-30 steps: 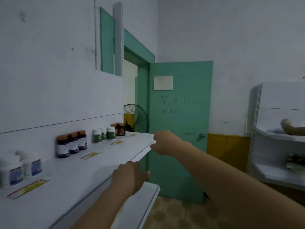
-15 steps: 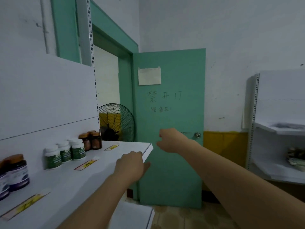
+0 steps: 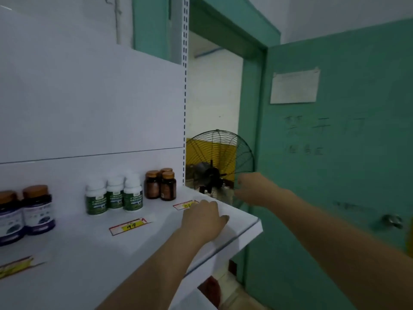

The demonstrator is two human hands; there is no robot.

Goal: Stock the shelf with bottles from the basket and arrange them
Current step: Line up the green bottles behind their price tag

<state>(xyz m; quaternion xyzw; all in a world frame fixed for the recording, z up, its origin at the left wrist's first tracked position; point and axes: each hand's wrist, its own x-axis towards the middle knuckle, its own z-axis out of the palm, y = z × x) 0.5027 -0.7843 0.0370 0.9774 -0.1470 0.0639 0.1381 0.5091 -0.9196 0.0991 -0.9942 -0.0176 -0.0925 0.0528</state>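
Observation:
The white shelf (image 3: 89, 253) carries groups of bottles along its back wall: dark bottles with orange caps and purple labels (image 3: 26, 211) at the left, three white bottles with green labels (image 3: 114, 195), and three amber bottles (image 3: 161, 186) at the right. My left hand (image 3: 203, 220) rests on the shelf near its right front corner, beside a price tag (image 3: 185, 205), and holds nothing. Past the shelf's right end, my right hand (image 3: 252, 189) hovers in the air, blurred, with nothing in it. No basket is in view.
A second price tag marked 99 (image 3: 129, 225) lies on the shelf. Behind the shelf's right end stands a black wire fan (image 3: 220, 166) in a doorway. A green door (image 3: 335, 175) with a knob (image 3: 392, 221) fills the right. A lower shelf (image 3: 196, 298) juts out below.
The view has swung left and closer to the shelf. My left hand moved from the shelf's front edge onto its top. My right hand moved past the shelf's right end.

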